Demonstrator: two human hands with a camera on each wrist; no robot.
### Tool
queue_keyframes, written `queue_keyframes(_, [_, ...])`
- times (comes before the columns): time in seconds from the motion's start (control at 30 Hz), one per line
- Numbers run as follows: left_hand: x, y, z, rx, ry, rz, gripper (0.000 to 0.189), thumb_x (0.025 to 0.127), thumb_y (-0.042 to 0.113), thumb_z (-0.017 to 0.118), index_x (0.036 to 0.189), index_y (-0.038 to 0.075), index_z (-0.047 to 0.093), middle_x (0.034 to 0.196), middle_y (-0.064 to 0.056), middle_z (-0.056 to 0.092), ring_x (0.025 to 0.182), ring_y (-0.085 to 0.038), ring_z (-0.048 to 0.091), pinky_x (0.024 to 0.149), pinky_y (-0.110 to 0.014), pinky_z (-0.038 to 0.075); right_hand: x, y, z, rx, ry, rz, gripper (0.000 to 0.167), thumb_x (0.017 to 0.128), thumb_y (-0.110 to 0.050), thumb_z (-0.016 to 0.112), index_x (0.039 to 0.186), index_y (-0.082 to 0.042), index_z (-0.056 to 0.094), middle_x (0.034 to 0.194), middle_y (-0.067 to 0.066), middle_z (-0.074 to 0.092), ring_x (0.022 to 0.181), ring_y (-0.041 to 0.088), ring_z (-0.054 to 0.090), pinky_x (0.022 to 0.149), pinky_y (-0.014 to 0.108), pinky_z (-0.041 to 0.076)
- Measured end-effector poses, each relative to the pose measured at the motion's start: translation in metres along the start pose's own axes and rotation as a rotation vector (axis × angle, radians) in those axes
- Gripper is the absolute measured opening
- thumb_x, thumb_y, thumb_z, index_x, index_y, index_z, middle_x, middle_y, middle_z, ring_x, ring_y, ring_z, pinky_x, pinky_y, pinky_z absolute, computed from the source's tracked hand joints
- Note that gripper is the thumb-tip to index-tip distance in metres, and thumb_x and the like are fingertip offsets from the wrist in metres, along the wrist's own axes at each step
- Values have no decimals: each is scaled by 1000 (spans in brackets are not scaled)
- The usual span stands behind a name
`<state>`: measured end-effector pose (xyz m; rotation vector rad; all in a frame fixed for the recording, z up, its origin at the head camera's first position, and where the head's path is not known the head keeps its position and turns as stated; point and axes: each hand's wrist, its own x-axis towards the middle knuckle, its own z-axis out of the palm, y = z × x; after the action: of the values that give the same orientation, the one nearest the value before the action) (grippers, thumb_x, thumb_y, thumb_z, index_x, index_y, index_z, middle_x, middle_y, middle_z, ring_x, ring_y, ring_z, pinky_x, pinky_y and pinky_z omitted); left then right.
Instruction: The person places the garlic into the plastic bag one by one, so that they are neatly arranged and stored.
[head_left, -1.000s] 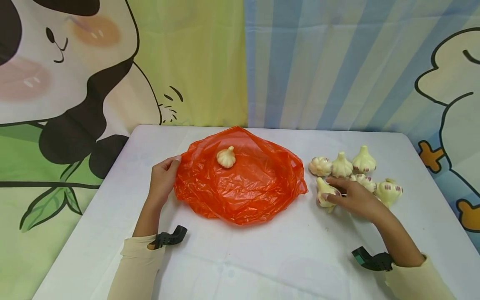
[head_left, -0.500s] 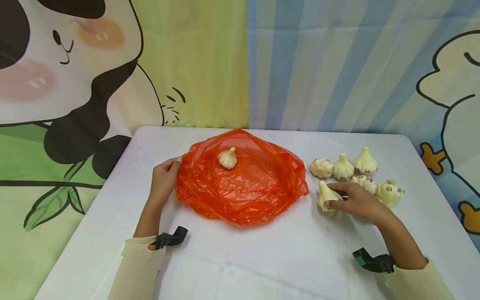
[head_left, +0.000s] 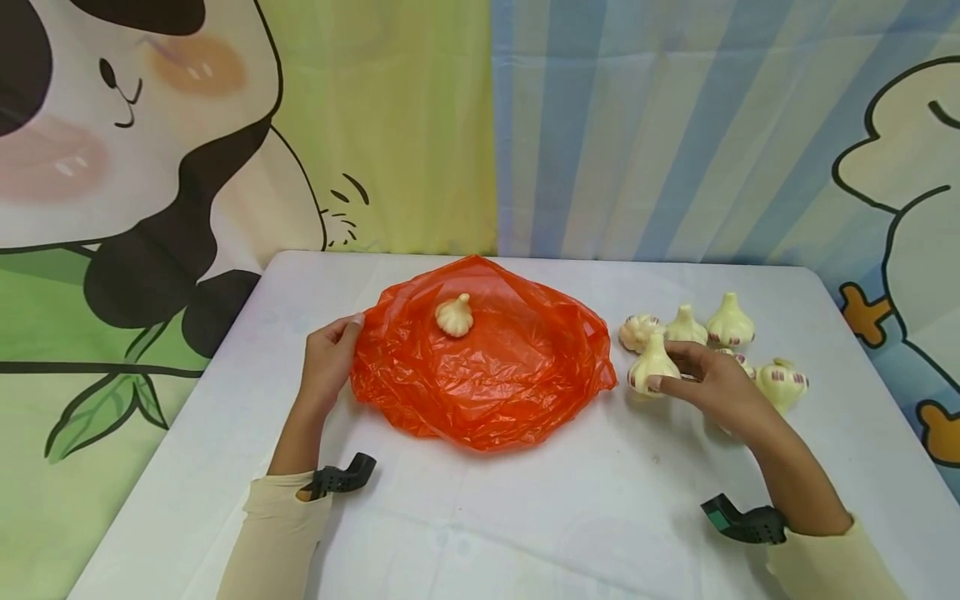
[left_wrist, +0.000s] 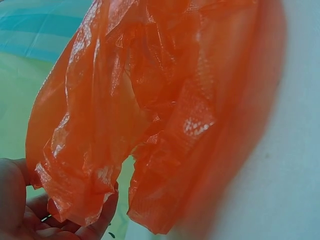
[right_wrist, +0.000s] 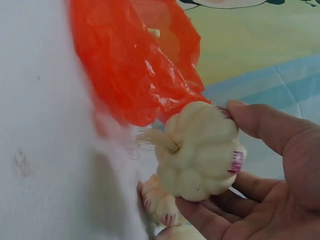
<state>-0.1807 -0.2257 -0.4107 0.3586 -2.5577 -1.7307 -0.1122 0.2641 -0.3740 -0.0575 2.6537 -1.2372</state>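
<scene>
An orange-red plastic bag (head_left: 495, 375) lies spread on the table, its mouth facing up. One garlic bulb (head_left: 454, 316) sits inside it, toward the back. At the bag's left edge my left hand (head_left: 327, 358) pinches the plastic between thumb and fingers. My right hand (head_left: 716, 383) grips another garlic bulb (right_wrist: 197, 150) by its side, just right of the bag. In the right wrist view the roots of that bulb face left and its purple marks show; it appears lifted off the table.
Several more garlic bulbs (head_left: 729, 322) stand in a group behind and beside my right hand, some partly hidden by it. The white table (head_left: 480, 525) ends at a printed curtain (head_left: 600, 125) at the back.
My right hand has taken hold of a garlic bulb and raised it, tilting its stem upright. My left hand and the bag have hardly moved.
</scene>
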Motion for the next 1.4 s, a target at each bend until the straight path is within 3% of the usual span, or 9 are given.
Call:
queue_keyframes(0.2, [-2, -1, 3, -13, 1, 14, 59, 98, 51, 48, 132, 4, 60, 129, -10, 59, 116, -21, 54, 97, -35, 46, 3, -1, 3, 139, 21, 41, 70, 89, -21, 72, 143, 5, 36, 143, 24, 41, 132, 42, 38, 100, 46, 42])
queue_keyframes(0.37, [-3, -3, 5, -18, 0, 16, 58, 98, 50, 49, 131, 4, 61, 130, -10, 59, 117, -20, 54, 98, -34, 46, 5, -2, 6, 237, 38, 52, 68, 89, -13, 70, 144, 6, 34, 145, 24, 38, 132, 38, 38, 90, 20, 47])
queue_keyframes(0.5, [-4, -4, 6, -14, 4, 13, 59, 98, 51, 49, 132, 3, 61, 130, -10, 59, 117, -21, 54, 98, -36, 45, 7, 2, 9, 438, 60, -51, 41, 94, -3, 60, 130, 9, 44, 128, 14, 56, 116, 21, 56, 83, 16, 49])
queue_keyframes(0.6, [-6, -3, 7, -9, 8, 10, 60, 98, 52, 49, 132, 4, 60, 130, -10, 59, 117, -21, 54, 98, -35, 46, 4, -1, 14, 431, 128, -144, 26, 96, -3, 57, 121, 7, 53, 115, 6, 62, 103, 8, 62, 83, 17, 50])
queue_keyframes(0.73, [-8, 6, 2, 21, 34, 16, 59, 98, 52, 48, 133, 6, 60, 129, -9, 60, 111, -21, 55, 93, -29, 49, -11, -19, 25, 194, 187, -228, 31, 93, -8, 66, 122, 0, 58, 121, 9, 59, 112, 15, 57, 89, 16, 46])
queue_keyframes(0.87, [-7, 17, -4, 46, 63, 33, 60, 98, 53, 47, 133, 7, 60, 126, -10, 60, 105, -20, 55, 88, -24, 50, -27, -32, 45, 82, 8, -276, 44, 88, -24, 74, 124, -3, 57, 126, 11, 57, 119, 32, 53, 98, 37, 45])
queue_keyframes(1.03, [-4, 19, 0, 32, 36, 20, 59, 97, 53, 48, 133, 7, 60, 127, -9, 60, 105, -19, 54, 89, -24, 49, -35, -24, 63, 42, -231, -336, 60, 81, -38, 79, 130, -13, 55, 133, 6, 53, 127, 32, 46, 101, 55, 39])
queue_keyframes(1.23, [-6, 20, 1, 41, 50, 28, 60, 97, 54, 47, 133, 7, 60, 128, -9, 59, 107, -20, 53, 90, -27, 49, -41, -10, 72, 158, -531, -561, 63, 74, -21, 85, 131, -26, 58, 141, 2, 49, 131, 19, 42, 106, 41, 37])
queue_keyframes(1.4, [-8, 21, 1, 25, 58, 27, 59, 98, 53, 48, 133, 7, 60, 128, -9, 59, 107, -20, 53, 90, -26, 49, -48, -15, 90, 112, -729, -640, 62, 77, -37, 81, 133, -25, 57, 137, -3, 52, 126, 15, 45, 104, 36, 39])
